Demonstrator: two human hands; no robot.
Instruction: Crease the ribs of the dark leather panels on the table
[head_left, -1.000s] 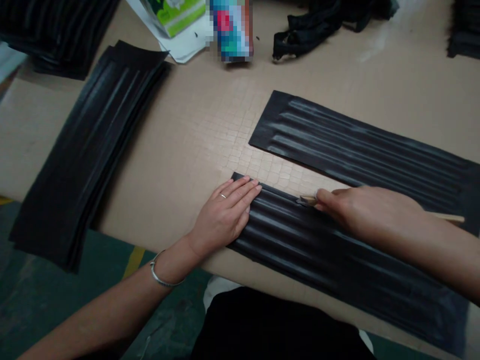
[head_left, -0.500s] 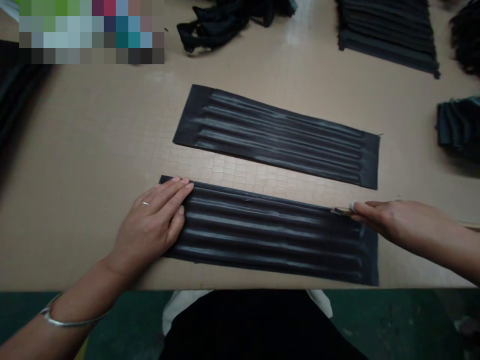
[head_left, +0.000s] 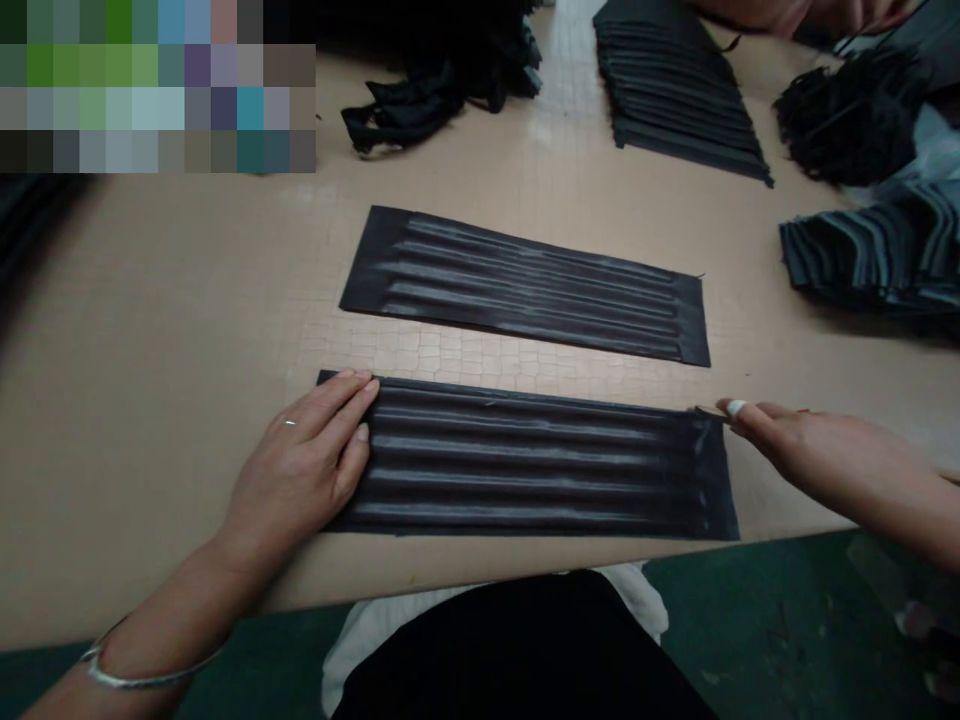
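A black, leather-like panel [head_left: 525, 460] with raised lengthwise ribs lies near the table's front edge. My left hand [head_left: 300, 455] rests on its left end, fingers stretched out flat and holding nothing. At the panel's upper right corner, my right hand [head_left: 780, 435] pinches a thin wooden-handled tool [head_left: 709, 411]. The tool's tip meets the panel's top edge; its exact kind is too small to make out. A second ribbed black panel [head_left: 525, 285] lies behind the first, apart from it and slightly slanted.
Crumpled black pieces [head_left: 405, 110] lie at the back. To the right are a stack of ribbed black panels [head_left: 679, 95], a dark tangled heap [head_left: 851, 120] and a pile of folded dark pieces [head_left: 877, 255]. The table [head_left: 150, 400] ends just before my lap.
My right hand has moved the tool rightward along the panel's top edge to its corner. My left hand stays on the left end. The camera view has shifted and turned a little.
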